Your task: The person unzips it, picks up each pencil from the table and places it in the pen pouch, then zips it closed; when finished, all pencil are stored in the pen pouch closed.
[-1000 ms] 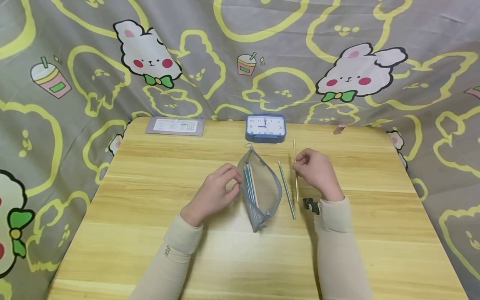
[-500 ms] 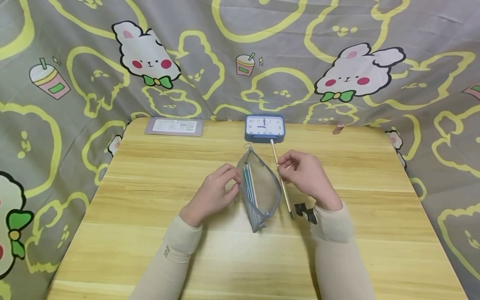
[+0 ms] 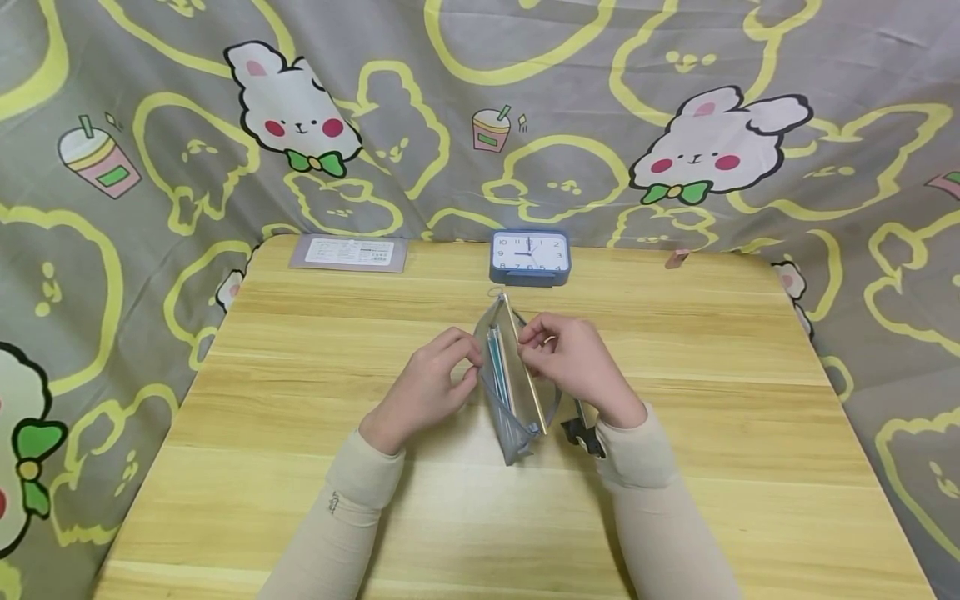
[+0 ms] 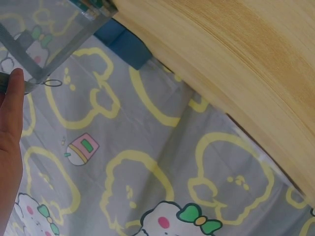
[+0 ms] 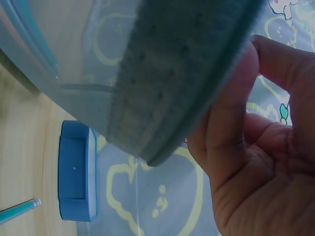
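A grey see-through zip pouch (image 3: 510,425) stands gaping on the table, with several teal and pale pencils (image 3: 497,367) inside it. My left hand (image 3: 431,379) pinches the pouch's left rim; in the left wrist view a finger (image 4: 14,103) lies by the zip's end. Between thumb and fingertips my right hand (image 3: 573,358) pinches a gold pencil (image 3: 534,396), held slanting over the pouch's mouth. In the right wrist view the zip edge (image 5: 162,83) hides that pencil. A loose teal pencil (image 5: 19,210) lies on the table right of the pouch, mostly covered by my right wrist in the head view.
Behind the pouch stands a blue alarm clock (image 3: 529,257). A flat labelled packet (image 3: 348,252) lies at the table's back left, and a small pinkish piece (image 3: 677,258) at the back right. A patterned curtain (image 3: 420,125) hangs along the table's back and sides.
My right hand has carried the gold pencil leftward, from beside the teal pencil to over the pouch's mouth. The left hand has stayed at the pouch's rim.
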Tool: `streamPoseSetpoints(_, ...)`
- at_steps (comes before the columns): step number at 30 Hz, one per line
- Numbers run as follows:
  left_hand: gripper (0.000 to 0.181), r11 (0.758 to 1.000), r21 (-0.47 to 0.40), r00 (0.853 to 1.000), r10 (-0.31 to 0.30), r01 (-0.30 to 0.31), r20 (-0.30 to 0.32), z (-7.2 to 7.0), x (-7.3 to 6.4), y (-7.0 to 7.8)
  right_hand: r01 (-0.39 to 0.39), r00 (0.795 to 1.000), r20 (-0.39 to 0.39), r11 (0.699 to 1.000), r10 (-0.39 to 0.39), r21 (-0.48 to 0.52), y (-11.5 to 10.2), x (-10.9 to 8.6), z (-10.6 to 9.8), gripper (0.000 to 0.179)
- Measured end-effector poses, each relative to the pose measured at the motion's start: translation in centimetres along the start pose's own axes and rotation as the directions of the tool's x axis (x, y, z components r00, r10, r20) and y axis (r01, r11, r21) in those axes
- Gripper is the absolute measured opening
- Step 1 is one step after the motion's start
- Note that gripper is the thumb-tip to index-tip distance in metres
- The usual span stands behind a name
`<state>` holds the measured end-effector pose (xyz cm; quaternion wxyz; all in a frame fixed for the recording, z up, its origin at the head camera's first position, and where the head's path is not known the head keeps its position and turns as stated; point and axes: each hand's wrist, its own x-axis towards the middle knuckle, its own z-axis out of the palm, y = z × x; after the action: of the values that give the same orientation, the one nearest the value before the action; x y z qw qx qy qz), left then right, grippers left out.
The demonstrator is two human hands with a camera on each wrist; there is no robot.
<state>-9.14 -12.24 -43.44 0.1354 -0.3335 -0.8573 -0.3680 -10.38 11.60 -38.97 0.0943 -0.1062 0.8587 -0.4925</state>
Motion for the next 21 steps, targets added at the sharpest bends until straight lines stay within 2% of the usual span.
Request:
streamPoseSetpoints(8, 0.016, 1.000, 0.000, 1.000, -0.012, 0.012, 0.009, 0.05, -0.05, -0.10, 0.009, 1.000, 0.010, 0.999, -0.009, -0.042, 0.29, 0.15, 0.20, 0.013)
streamPoseSetpoints(21, 0.016, 1.000, 0.005, 1.000, 0.002, -0.002, 0.000, 0.10, -0.05, -0.18, -0.025, 0.999, 0.044, 0.999, 0.028, -0.048, 0.21, 0.15, 0.26, 0.009)
